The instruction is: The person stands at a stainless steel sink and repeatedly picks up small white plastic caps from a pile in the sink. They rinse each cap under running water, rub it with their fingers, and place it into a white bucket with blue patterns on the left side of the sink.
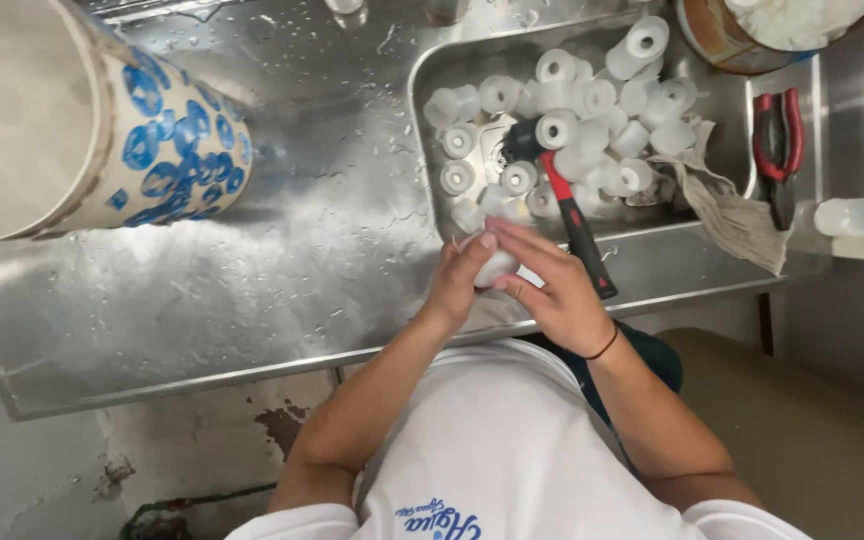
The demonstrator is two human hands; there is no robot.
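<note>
Both my hands meet at the front edge of a wet steel counter (252, 300), gripping one small white plastic cap (497, 268) between them. My left hand (459, 280) wraps it from the left with the thumb on top. My right hand (550, 290) covers it from the right, fingers stretched over it. Just beyond my hands, a steel sink basin (422, 120) holds several more white caps (592, 100) of the same kind. A hammer with a red and black handle (574, 215) lies across the basin's front rim, its head among the caps.
A large sack with blue ring prints (167, 140) stands at the left on the counter. A dirty rag (732, 210) hangs over the basin's right rim. Red-handled pliers (780, 140) and a single clear cap (844, 215) lie at the right. A round bucket (752, 35) sits top right.
</note>
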